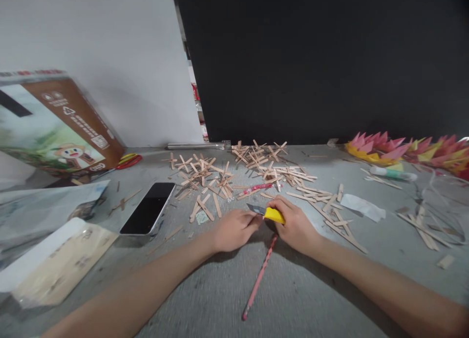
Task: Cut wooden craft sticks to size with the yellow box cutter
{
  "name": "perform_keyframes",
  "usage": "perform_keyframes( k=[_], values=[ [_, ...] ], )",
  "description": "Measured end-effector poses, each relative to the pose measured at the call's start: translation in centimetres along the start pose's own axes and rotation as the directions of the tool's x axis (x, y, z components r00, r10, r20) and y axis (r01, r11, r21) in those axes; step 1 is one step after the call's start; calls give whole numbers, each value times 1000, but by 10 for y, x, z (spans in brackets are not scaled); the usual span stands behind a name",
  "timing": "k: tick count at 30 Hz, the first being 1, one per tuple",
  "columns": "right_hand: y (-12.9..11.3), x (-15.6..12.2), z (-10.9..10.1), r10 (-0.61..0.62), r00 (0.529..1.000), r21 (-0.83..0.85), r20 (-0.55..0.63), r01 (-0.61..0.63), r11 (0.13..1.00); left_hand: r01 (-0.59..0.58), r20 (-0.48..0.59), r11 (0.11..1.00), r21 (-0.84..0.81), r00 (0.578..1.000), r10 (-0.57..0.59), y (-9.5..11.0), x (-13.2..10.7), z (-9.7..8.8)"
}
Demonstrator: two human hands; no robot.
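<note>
My right hand [293, 225] is closed around a yellow utility knife [274, 215], its blade [255, 209] pointing to the left. Close beside the blade, my left hand [236, 229] has its fingers pinched together; what they hold, if anything, is hidden. A pink patterned pencil [259, 279] lies on the table between my forearms, its far end just below the knife. Beyond my hands spread many wooden craft sticks, several joined or lying as crosses [200, 169] and others loose [322, 201]. Among them lies a red wrapped strip [258, 187].
On the left are a phone [148, 208], a plastic packet [66, 264], red-and-yellow scissors [129, 161] and a printed box [66, 128]. To the right lie a white paper scrap [362, 207], a glue stick [393, 174] and pink-yellow paper petals [381, 147]. A black panel [322, 64] stands behind.
</note>
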State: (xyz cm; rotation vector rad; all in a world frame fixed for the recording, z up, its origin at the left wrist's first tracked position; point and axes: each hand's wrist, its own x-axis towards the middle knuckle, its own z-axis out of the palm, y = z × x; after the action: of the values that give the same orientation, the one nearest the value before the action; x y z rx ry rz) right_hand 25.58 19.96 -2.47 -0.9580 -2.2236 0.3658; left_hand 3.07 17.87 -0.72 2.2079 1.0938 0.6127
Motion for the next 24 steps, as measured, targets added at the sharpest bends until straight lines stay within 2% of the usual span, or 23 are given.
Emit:
perform_keyframes(
  k=[5,8,10,16,20,24],
  values=[
    [-6,-3,-3,-182,983,61,30,180,982,65,-21,948,-310,997,-75,3,3,-7],
    [-12,-4,-3,-330,938,51,103,326,944,116,-22,928,-353,991,-132,3,6,-8],
    [-17,-4,-3,-389,913,26,126,389,921,111,-28,928,-356,991,-130,2,7,-7],
    [-22,-3,-3,-439,889,-27,130,446,895,104,24,943,-315,995,-101,4,7,-6],
    [-22,-4,-1,-404,905,-58,130,414,909,89,16,954,-286,996,-88,4,7,-6],
    [-21,-6,-1,-342,933,-78,109,351,933,100,-4,932,-349,994,-108,-1,8,-4]
  ],
)
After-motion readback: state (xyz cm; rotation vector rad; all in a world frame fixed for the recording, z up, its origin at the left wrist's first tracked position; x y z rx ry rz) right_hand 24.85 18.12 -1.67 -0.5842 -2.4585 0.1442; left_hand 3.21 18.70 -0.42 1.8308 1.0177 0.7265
